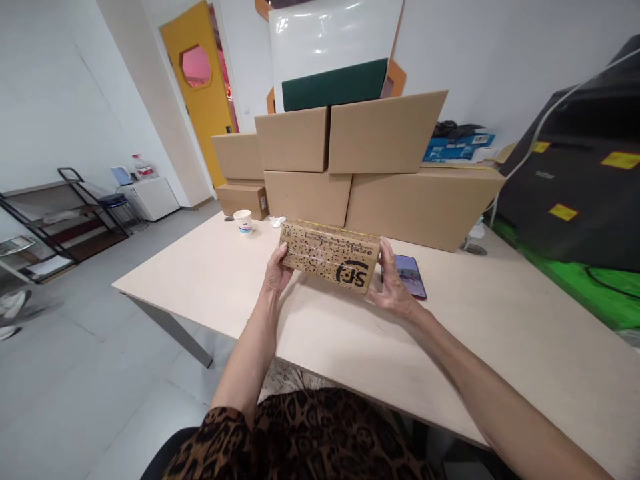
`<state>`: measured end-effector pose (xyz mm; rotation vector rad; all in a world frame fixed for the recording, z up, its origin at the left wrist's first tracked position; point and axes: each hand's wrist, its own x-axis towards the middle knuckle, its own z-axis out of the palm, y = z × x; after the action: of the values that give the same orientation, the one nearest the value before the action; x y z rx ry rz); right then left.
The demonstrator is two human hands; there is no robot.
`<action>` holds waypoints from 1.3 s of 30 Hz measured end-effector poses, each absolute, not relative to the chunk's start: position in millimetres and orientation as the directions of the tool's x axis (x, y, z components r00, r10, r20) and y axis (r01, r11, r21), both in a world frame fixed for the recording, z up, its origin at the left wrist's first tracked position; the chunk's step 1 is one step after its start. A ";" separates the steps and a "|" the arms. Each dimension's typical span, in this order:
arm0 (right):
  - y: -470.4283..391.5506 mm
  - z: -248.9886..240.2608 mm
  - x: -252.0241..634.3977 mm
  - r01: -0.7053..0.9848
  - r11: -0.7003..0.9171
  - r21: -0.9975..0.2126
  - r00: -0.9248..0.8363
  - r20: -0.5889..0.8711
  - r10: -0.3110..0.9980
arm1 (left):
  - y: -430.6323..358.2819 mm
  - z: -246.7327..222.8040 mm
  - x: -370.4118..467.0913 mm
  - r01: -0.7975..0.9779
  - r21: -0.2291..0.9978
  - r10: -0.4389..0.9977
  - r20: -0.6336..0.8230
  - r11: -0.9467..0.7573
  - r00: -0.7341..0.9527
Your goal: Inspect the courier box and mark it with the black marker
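Note:
A small brown cardboard box (325, 260) with black speckles and large upside-down "SF" lettering is held up, slightly tilted, over the table (200, 267). Clear tape shines across its front face. My left hand (278, 268) grips its left end, thumb on the front. At the opposite end, my right hand (393, 287) clasps the box's right side, fingers along the edge. Just behind my right hand lies a smartphone (410, 277) with its screen lit, partly covered by the hand. The box's back and underside are hidden.
Stacked plain cartons (305, 197) stand along the table's back, topped by a dark green box (335, 87). A paper cup (243, 221) and a crumpled tissue (277, 221) sit at the back left. To the right is a large black case (575, 153) with yellow labels.

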<state>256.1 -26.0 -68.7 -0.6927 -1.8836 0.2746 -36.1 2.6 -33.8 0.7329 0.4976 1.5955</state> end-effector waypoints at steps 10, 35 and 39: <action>-36.2 -60.6 226.6 -0.258 0.398 -0.880 -0.094 0.433 0.896 | 0.7 -24.7 -46.2 -0.670 0.682 0.951 0.282 -0.293 -0.128; -31.5 -61.3 229.7 -0.463 0.171 -0.870 0.069 0.157 0.985 | -37.5 -24.0 -9.0 -0.559 0.823 0.894 0.320 -0.100 0.312; -23.4 -73.3 231.7 -0.471 0.095 -0.877 0.082 0.064 0.995 | -41.5 -23.1 -3.8 -0.452 0.874 0.839 0.375 -0.178 0.394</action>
<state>231.7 -23.4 -73.3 -0.8134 -0.8346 1.2984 -3.8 -41.5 -23.1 1.2932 0.3962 1.2039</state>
